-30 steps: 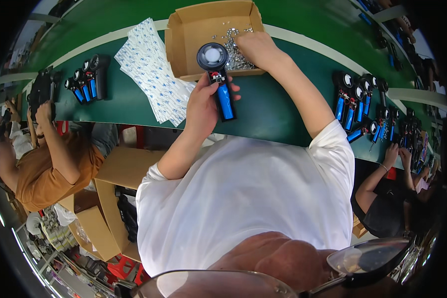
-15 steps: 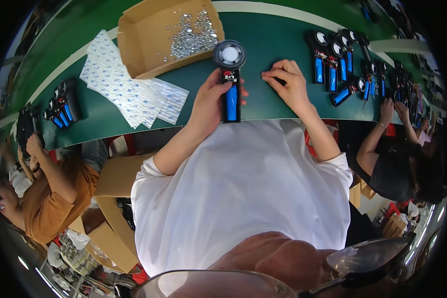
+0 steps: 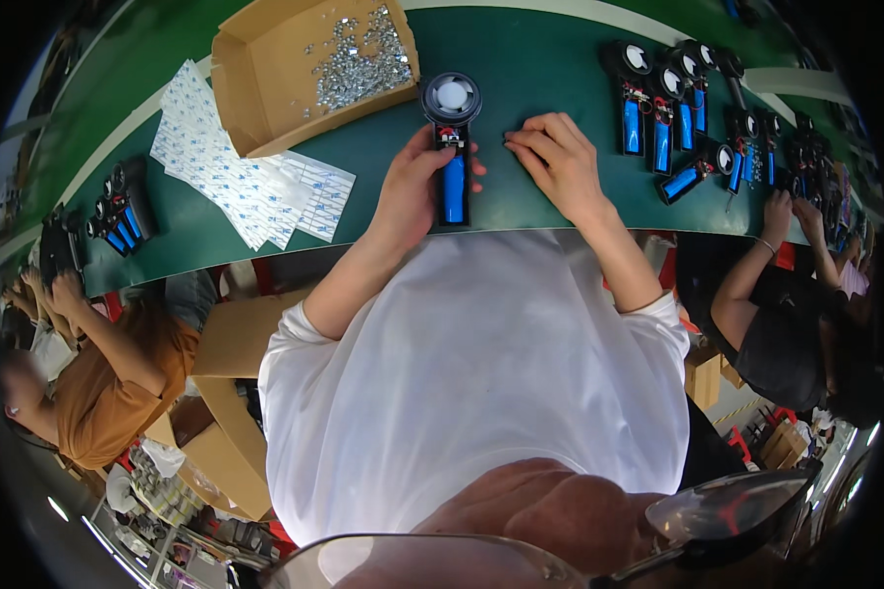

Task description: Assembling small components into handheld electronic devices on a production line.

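In my left hand (image 3: 409,188) is an opened handheld fan (image 3: 453,187), upright with its round head away from me. It has a dark housing, a white hub, red wires and a blue battery cell; my thumb lies across it near the wires and fingertips show at its right edge. My right hand (image 3: 563,165) is closed in a pinch to the right of the fan, low over the green table (image 3: 530,88). A tiny dark piece shows at its fingertips, too small to name.
A cardboard tray (image 3: 255,98) of small shiny metal parts stands at the far left, beside white sheets with blue print (image 3: 211,157). More opened fans lie right (image 3: 662,137) and left (image 3: 123,221). Co-workers sit at both sides; a cardboard box (image 3: 228,402) stands below the table's left edge.
The view has shifted slightly. My right hand has moved a little left, nearer the fan, still pinched. My left hand keeps its hold on the fan.
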`<state>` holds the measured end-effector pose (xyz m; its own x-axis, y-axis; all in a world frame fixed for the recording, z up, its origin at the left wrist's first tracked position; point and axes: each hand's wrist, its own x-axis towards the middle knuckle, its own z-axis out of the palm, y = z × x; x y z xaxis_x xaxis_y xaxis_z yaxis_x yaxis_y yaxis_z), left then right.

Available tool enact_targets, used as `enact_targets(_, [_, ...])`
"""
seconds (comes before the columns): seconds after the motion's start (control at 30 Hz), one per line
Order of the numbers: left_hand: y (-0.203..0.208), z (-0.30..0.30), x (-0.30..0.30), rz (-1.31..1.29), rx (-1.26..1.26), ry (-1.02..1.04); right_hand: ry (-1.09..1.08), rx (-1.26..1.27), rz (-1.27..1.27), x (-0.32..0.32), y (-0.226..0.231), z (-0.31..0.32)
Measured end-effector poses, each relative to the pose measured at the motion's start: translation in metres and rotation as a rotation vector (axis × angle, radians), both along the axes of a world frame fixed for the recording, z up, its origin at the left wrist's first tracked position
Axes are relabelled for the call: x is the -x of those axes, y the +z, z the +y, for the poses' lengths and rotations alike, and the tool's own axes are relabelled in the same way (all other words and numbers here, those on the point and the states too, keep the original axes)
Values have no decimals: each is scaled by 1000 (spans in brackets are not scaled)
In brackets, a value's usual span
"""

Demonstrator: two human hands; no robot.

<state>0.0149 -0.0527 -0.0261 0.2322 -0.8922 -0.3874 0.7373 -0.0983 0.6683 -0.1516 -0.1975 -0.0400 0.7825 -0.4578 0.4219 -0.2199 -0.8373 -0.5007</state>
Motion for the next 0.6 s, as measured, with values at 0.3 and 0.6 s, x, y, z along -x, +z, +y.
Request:
enact_targets(0.3, [-4, -3, 0, 40, -24, -46, 81, 163, 57, -6, 2, -7])
enact_targets(0.6, [-5, -3, 0, 52, -25, -58, 8, -5, 53, -5, 2, -8])
